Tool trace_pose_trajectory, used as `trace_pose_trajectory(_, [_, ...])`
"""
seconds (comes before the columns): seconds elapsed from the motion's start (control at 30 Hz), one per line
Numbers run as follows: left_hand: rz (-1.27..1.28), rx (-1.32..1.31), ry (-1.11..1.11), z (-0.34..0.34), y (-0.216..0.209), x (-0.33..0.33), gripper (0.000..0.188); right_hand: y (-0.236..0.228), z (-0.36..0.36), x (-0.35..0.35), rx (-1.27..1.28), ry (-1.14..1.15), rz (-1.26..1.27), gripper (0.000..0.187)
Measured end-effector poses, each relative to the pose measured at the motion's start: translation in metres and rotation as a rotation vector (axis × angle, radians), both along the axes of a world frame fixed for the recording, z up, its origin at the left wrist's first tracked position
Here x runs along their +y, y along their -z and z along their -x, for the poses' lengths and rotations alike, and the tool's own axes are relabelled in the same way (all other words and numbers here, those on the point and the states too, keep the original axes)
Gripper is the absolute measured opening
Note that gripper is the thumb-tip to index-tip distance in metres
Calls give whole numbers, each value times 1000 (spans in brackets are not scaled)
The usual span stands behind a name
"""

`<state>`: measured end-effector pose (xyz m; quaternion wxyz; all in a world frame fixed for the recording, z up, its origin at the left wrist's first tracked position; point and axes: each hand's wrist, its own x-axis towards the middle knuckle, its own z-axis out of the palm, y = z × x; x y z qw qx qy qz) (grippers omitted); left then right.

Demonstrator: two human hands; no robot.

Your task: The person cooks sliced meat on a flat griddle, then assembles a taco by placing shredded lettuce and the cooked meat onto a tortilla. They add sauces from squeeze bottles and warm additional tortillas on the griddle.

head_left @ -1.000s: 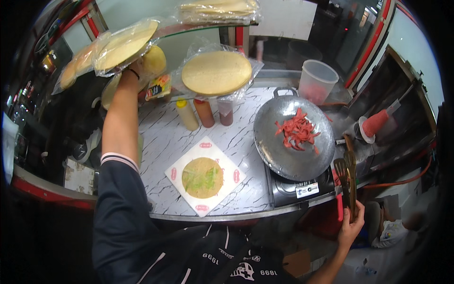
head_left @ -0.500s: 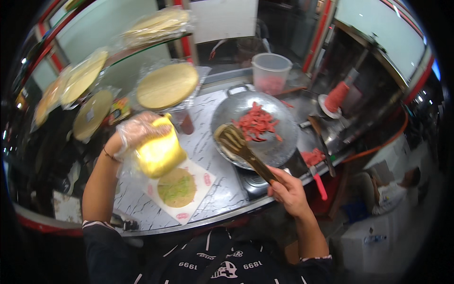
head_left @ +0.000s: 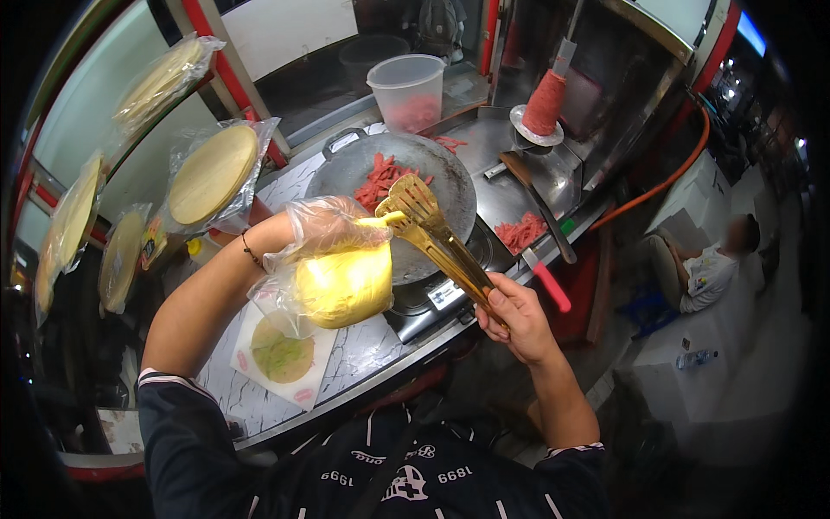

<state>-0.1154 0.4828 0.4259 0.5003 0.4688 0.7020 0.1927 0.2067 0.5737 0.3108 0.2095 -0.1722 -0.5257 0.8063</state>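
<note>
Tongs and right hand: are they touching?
Touching. The head view shows the right hand wrapped around the handle end of the tongs, with no gap between them.

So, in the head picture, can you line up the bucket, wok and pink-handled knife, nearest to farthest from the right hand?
From the right hand:
1. Pink-handled knife, just ahead, right
2. Wok, ahead, left
3. Plastic bucket, beyond the wok

A black short-sleeved shirt (head_left: 337,471) with thin white stripes, white lettering, a white chest crest (head_left: 405,483) and pale-striped cuffs (head_left: 180,379) fills the lower frame; left of centre, clear plastic glove (head_left: 304,223) on the left grip (head_left: 335,213), black beaded bracelet (head_left: 250,249).
</note>
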Motion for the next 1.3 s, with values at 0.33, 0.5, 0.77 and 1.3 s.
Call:
trace_pose_trajectory(0.33, [-21,453,231,18,23,25,48,6,-2,16,-81,-23,82,44])
trace_pose_trajectory(0.5, [-452,747,812,56,43,20,36,17,0,19,-9,-43,289,44])
trace_pose_trajectory(0.77, [-868,250,-29,61,71,-139,43,70,4,16,-507,391,-1323,56])
trace_pose_trajectory(1.3, [-879,-83,-769,-71,190,-320,59,46,36,-15,-367,697,-1096,46])
